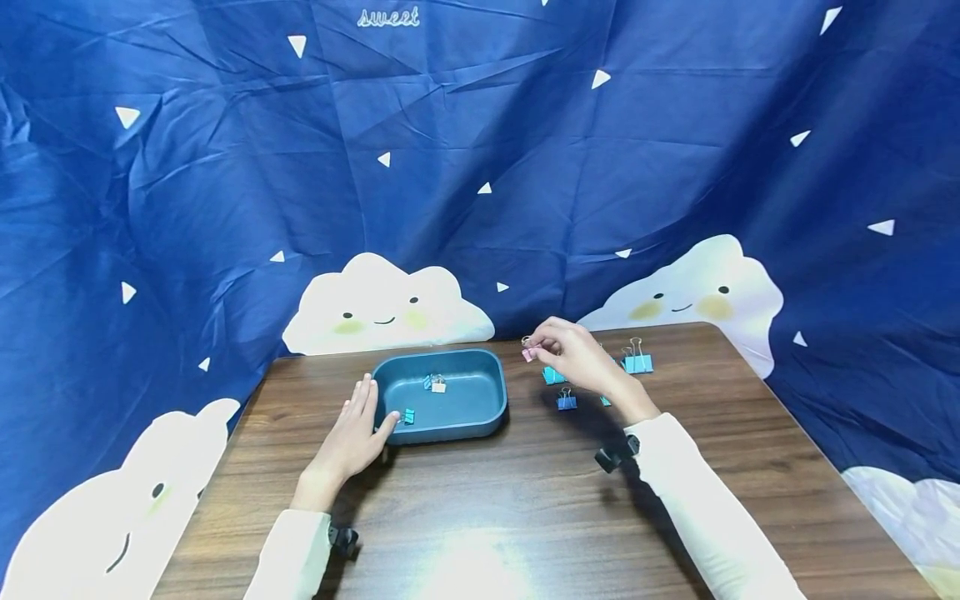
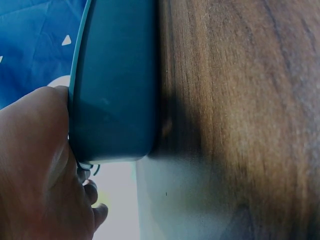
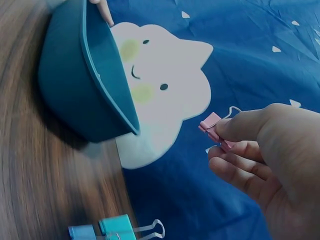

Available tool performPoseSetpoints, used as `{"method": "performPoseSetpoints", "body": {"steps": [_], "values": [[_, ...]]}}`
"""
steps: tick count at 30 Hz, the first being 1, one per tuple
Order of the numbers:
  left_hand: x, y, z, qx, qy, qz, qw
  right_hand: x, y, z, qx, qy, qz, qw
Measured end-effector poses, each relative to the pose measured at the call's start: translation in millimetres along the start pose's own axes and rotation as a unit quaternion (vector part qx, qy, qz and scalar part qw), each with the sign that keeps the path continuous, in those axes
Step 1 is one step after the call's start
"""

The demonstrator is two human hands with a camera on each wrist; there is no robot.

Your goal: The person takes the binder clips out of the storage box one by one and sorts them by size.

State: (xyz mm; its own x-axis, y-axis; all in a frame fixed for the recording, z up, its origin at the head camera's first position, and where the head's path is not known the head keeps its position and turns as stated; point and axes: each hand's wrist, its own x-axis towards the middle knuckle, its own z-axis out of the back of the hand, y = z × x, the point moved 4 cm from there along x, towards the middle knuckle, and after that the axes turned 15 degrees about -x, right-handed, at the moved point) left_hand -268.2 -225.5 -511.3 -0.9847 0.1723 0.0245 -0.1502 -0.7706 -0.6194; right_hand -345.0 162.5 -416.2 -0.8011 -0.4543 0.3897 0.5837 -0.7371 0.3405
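Note:
My left hand [image 1: 351, 437] holds the left end of a dark teal tray [image 1: 450, 431], its thumb over the near rim and its fingers along the outer left side. Inside lie a blue binder clip [image 1: 427, 382], a whitish one [image 1: 438, 387] and a teal one [image 1: 408, 417] by the thumb. A small pink binder clip [image 3: 211, 121] is pinched between the thumb and fingers of my right hand [image 1: 576, 354], raised to the right of the tray. Below that hand are a teal binder clip [image 1: 553, 377] and a blue one [image 1: 567, 402].
A larger light-blue binder clip [image 1: 639, 364] stands farther right on the wooden table [image 1: 570, 517], and a small teal one [image 1: 605, 401] lies partly behind the right wrist. Behind the table's back edge hangs a blue curtain [image 1: 450, 167] with white clouds.

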Motion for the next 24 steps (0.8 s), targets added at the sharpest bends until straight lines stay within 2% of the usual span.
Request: {"method": "performPoseSetpoints", "body": {"steps": [10, 24], "values": [[0.5, 1.0, -0.5, 0.004, -0.001, -0.003, 1.0, -21.4, -31.9, 14.5, -0.015, -0.036, -0.015, 0.999], [-0.3, -1.5, 0.6, 0.0, -0.005, -0.005, 1.0, -53.4, -75.2, 23.7, -0.027, -0.042, -0.061, 0.997]]}}
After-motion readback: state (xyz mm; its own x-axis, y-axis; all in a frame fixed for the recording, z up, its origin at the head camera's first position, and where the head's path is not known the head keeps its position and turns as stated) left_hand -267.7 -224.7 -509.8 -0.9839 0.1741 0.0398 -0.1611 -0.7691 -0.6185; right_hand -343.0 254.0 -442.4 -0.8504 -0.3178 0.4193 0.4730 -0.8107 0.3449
